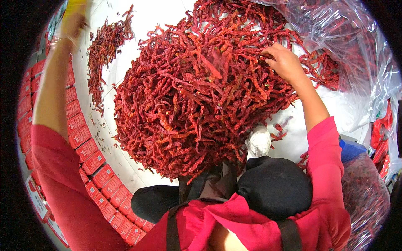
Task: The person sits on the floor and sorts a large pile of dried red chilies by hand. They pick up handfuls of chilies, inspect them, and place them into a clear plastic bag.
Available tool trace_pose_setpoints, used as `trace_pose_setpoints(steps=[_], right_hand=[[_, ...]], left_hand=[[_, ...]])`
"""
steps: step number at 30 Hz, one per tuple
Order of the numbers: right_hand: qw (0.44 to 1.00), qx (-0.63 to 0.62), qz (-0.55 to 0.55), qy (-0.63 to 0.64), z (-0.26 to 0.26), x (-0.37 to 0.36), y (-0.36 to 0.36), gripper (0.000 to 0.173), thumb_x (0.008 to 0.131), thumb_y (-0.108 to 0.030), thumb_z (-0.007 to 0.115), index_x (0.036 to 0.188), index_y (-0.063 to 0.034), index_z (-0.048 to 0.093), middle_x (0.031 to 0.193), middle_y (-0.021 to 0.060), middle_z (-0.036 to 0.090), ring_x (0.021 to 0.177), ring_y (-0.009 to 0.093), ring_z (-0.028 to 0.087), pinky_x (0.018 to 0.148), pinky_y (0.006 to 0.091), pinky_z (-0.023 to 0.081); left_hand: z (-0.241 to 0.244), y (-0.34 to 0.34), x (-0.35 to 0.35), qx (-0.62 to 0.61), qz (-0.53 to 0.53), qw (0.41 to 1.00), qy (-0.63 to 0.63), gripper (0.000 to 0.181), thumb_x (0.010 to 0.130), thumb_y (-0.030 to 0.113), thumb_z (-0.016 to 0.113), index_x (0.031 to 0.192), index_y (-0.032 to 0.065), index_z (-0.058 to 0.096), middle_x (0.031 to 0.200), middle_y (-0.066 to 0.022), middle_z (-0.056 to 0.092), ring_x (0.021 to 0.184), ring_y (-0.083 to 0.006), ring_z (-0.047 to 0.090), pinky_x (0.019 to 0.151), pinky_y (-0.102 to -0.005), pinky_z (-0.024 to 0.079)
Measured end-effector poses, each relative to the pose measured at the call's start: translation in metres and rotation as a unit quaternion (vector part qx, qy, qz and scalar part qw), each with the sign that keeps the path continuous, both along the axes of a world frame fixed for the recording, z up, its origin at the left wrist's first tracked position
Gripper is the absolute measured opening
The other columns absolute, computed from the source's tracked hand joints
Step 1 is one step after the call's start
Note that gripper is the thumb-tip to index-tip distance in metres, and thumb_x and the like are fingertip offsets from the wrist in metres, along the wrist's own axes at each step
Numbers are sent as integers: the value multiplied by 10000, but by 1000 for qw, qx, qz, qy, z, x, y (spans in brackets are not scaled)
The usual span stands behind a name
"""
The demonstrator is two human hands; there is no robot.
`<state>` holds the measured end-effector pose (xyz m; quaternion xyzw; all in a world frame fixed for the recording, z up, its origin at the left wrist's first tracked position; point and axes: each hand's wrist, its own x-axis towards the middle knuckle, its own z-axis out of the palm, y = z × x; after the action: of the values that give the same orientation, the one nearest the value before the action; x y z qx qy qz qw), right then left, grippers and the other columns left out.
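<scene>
A large heap of dried red chili peppers [194, 100] lies on the white floor in front of my knees. At its upper right side, my right hand [284, 61] touches the peppers with bent fingers; whether it grips one cannot be told. My left hand [73, 25] is raised at the top left, blurred, by a yellow object [75, 8] cut off by the picture's edge; its hold on that is unclear. A smaller, darker pile of pepper pieces [105, 51] lies between my left hand and the heap.
Rows of small red boxes [77, 122] curve along the left. A clear plastic bag [348, 56] with peppers is at the upper right, and another filled bag [361, 197] stands at the lower right beside a blue object [351, 150]. A white shoe [259, 141] touches the heap.
</scene>
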<state>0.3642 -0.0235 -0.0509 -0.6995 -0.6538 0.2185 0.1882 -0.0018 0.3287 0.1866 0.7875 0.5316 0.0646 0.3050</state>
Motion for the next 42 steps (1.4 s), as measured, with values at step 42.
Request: trace_pose_setpoints(steps=[42], right_hand=[[986, -2, 64, 154, 25, -24, 26, 180, 862, -175, 554, 976, -62, 635, 894, 109, 619, 884, 259, 608, 800, 344, 478]], left_hand=[[-91, -217, 85, -358, 31, 927, -111, 215, 954, 286, 486, 885, 87, 533, 700, 44, 489, 574, -43, 437, 496, -194, 337]])
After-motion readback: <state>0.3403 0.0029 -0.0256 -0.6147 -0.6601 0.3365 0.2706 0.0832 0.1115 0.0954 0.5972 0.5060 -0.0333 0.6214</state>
